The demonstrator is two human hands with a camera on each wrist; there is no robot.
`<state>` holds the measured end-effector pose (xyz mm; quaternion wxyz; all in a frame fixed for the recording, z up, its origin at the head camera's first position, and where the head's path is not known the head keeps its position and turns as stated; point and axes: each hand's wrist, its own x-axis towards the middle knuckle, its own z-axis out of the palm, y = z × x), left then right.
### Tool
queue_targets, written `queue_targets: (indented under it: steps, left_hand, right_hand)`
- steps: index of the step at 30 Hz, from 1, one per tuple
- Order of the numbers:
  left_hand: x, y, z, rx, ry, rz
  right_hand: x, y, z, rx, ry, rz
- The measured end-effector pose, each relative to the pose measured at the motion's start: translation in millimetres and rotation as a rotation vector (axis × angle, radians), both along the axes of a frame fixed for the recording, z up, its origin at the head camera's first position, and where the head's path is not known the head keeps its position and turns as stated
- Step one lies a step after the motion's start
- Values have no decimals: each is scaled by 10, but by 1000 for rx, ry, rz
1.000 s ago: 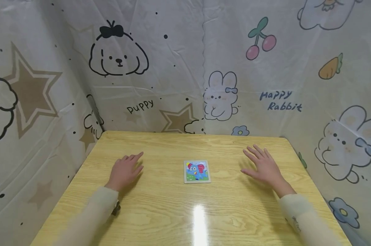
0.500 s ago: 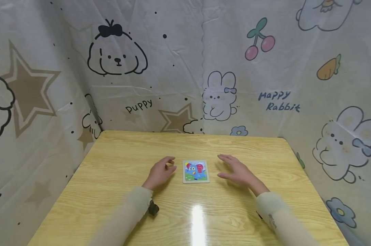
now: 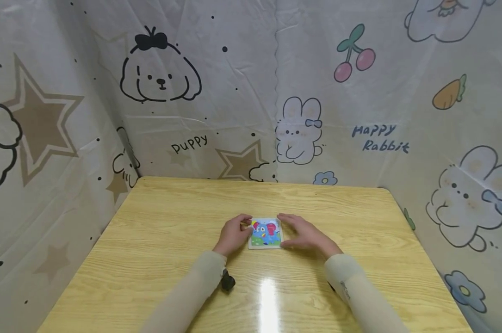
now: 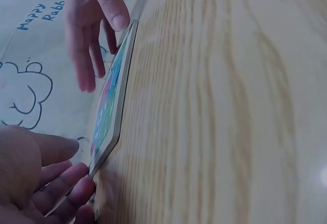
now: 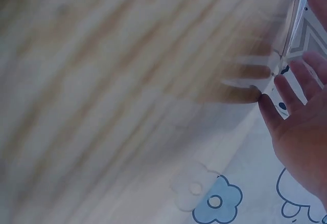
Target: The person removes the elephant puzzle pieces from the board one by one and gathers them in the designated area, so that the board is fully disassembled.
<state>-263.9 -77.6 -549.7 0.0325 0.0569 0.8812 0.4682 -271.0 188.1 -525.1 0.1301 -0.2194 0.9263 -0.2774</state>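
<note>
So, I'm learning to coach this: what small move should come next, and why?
Probably bring the left hand and right hand inward to pinch the picture: it lies flat on the table between them, and neither visibly grips it.

Head view: is looking forward and down from above the near side of the wooden table (image 3: 151, 259), standing farthest off and facing the printed cloth (image 3: 242, 69).
Left wrist view: is lying turned sideways, close over the tabletop, facing past the left hand (image 4: 41, 178) and the picture board (image 4: 110, 101) toward the right hand (image 4: 94, 22).
Right wrist view: is sitting tilted, very near the blurred tabletop, showing the right hand at its right edge.
Head and left wrist: are sharing board, both hands and "Happy Rabbit" lettering (image 4: 32, 16).
Both wrists: are sharing the right hand.
</note>
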Motion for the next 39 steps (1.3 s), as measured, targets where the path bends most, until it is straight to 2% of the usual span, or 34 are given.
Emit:
queue_targets:
  steps: [13,20,27,39]
  left_hand:
    - [8,83,-14,39,14,61]
    - [47,168,22,98,-10,143]
    - [71,257,10,96,7,226]
    - [38,289,-16,122,4,250]
  right_hand:
    - [-19,-37,-1,43,-39,6]
    - [-15,-40,-8,46,-40,4]
    - [-19,-43,-6,49,-41,2]
    - [-16,-37,20,54,-42,-4]
